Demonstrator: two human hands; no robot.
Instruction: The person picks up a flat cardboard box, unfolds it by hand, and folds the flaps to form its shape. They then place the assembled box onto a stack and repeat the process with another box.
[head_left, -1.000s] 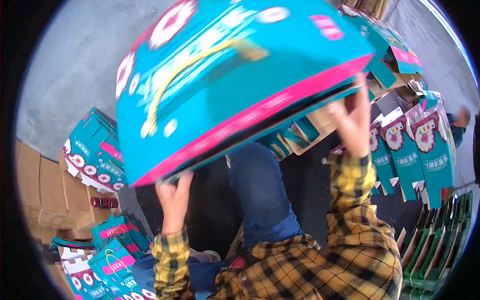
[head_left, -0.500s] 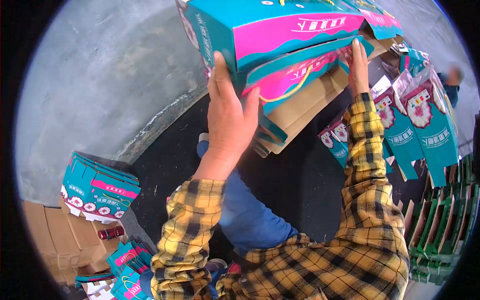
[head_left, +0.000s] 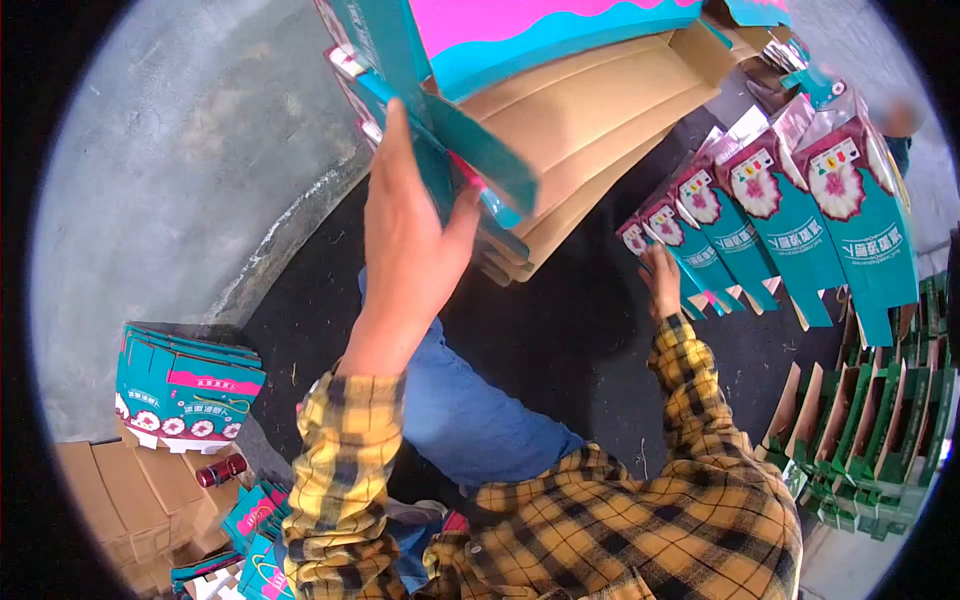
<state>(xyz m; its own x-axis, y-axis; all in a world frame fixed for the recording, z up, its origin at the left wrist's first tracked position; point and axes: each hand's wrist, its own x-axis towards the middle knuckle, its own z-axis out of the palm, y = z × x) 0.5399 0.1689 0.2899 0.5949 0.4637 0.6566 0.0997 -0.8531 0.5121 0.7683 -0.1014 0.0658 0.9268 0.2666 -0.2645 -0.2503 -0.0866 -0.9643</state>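
A teal and pink gift carton [head_left: 560, 60] fills the top of the view, its brown cardboard inner face [head_left: 590, 115] turned toward me. At its left end, my left hand [head_left: 405, 230] grips the edge, fingers along the outer side and thumb by a loose teal end flap [head_left: 485, 155]. Lower and farther right, my right hand [head_left: 660, 280] reaches upward with fingers extended. Its fingertips are right at the near end of a row of teal cartons printed with a purple-and-white round picture [head_left: 755, 185]. Nothing shows in the right palm.
Stacked green cartons [head_left: 860, 430] stand at lower right. On the left, flat teal cartons [head_left: 190, 385] rest on brown boxes [head_left: 125, 490], with a dark red cylinder [head_left: 221, 470] alongside. Teal bags [head_left: 255, 520] lie below. Another person [head_left: 900, 130] is at far right.
My right hand has left the big carton and dropped to the carton row. The panel with the yellow rope handle is out of sight, exposing brown cardboard. My left hand has shifted left.
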